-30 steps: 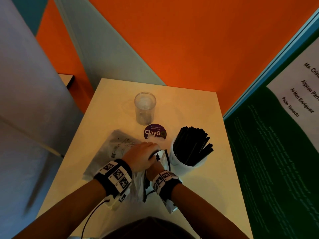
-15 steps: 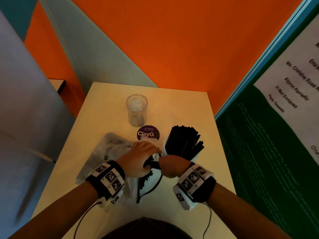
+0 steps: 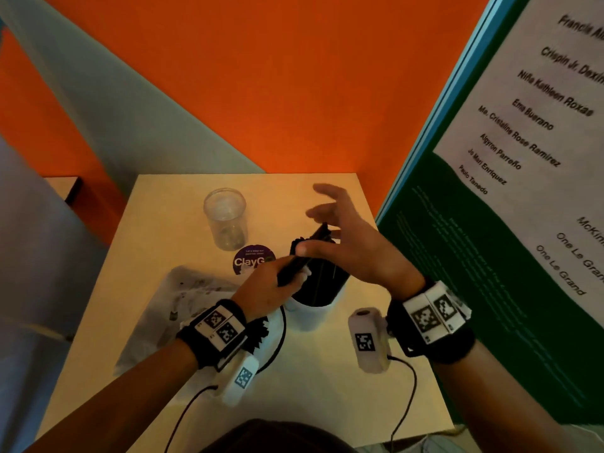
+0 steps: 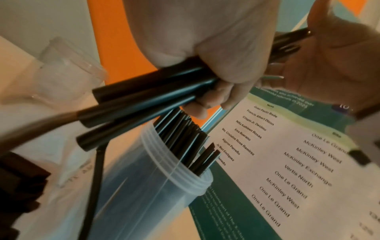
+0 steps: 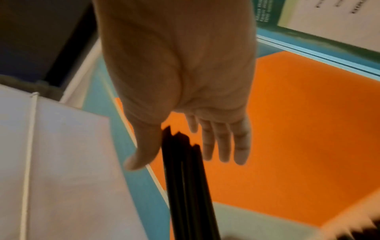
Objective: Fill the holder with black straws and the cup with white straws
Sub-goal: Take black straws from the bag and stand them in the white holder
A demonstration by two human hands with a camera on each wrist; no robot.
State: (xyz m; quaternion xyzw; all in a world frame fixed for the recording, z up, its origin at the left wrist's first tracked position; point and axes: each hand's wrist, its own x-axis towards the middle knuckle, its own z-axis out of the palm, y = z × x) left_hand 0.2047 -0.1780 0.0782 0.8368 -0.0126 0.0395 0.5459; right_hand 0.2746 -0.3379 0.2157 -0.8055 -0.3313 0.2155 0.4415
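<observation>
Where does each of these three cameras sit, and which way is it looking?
Head: on the head, facing down at the table; both forearms, left hand and right hand show.
Left wrist: under the left hand, facing the black straws it grips above the holder; the right hand shows too.
Right wrist: along the open right hand, toward the orange wall.
Shared: all three show the gripped straws.
</observation>
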